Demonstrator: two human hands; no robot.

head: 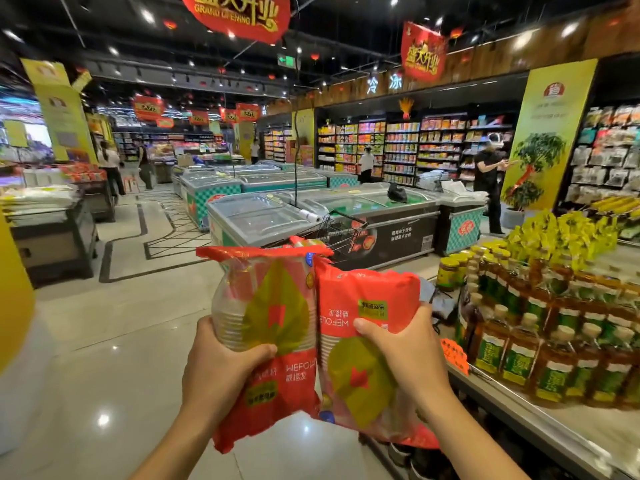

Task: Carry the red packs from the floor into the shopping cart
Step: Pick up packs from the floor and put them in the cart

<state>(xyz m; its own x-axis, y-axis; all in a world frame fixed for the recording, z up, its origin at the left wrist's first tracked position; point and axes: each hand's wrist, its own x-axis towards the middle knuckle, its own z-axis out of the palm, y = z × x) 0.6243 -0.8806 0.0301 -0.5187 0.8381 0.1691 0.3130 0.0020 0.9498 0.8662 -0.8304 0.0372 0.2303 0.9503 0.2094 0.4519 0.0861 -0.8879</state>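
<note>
Status: carry under way, deposit outstanding. Two red packs are off the floor [138,323], held at chest height, sides touching. The left hand [221,368] curls its fingers round the left pack [266,323]. The right hand [405,355] grips the right pack [367,341], thumb across its face. The shopping cart [341,233] stands ahead, partly hidden behind them. Both long axes run roughly upright. The left pack's print reads upright and the right pack's is inverted.
</note>
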